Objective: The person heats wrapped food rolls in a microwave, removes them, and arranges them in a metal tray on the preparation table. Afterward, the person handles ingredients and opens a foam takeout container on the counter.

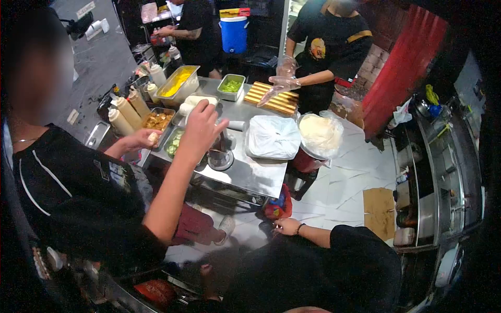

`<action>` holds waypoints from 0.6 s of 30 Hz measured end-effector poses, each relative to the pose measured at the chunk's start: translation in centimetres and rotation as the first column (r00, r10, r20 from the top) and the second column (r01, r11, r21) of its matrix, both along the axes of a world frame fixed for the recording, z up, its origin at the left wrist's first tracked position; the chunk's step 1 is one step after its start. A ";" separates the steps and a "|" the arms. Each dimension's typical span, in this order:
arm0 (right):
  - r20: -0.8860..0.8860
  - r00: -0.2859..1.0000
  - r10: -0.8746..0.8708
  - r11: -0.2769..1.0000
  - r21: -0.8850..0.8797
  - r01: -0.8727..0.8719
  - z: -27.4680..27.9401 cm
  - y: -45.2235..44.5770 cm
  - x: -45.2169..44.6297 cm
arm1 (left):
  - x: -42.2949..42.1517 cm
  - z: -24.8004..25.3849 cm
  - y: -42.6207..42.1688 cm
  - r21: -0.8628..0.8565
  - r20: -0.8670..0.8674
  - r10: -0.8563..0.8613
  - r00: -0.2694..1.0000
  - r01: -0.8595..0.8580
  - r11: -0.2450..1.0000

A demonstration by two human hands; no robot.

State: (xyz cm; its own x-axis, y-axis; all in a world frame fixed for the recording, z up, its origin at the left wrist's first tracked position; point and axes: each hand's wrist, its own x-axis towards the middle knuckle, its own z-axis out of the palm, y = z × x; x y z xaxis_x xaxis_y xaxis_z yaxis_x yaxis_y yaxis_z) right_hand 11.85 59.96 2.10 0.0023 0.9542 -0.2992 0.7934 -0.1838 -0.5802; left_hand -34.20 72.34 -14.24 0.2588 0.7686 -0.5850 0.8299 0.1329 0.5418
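Note:
My right hand, with a dark bracelet at the wrist, reaches out low in front of my black shirt. Its fingers are curled in, and a small pale bit shows at the tips; I cannot make out what it is. Just beyond hangs or stands a red and blue bag by the steel table. My left hand is mostly lost in shadow near my body, its fingers hidden. Beside it, lower left, lies a reddish-orange thing that I cannot name.
At left a co-worker's hand holds a pale food piece. Opposite, a person wears clear plastic gloves near a striped cutting board. The table bears sauce bottles, food trays and a white plastic bag. Cardboard lies on the floor.

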 end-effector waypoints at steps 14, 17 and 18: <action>0.148 0.882 -0.448 0.868 0.309 0.389 -1.4 -1.6 6.3 | 3.3 0.2 -1.9 -0.008 0.110 -0.037 0.993 0.039 0.999; 0.016 0.868 -0.496 0.643 0.678 0.355 7.4 3.8 8.3 | 3.8 0.7 -4.0 -0.028 0.062 -0.056 0.996 0.058 0.998; 0.026 0.860 -0.510 0.649 0.668 0.365 7.5 5.5 10.2 | 4.1 1.0 -4.6 -0.034 0.047 -0.053 0.997 0.055 0.998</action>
State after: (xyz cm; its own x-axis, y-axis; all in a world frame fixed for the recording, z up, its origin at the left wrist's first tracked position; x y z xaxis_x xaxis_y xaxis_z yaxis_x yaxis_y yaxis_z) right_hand 22.07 65.43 9.63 0.4575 0.7867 0.4144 0.8222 -0.1967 -0.5342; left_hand -30.08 67.79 -13.21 0.3269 0.7320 -0.5978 0.8104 0.1083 0.5758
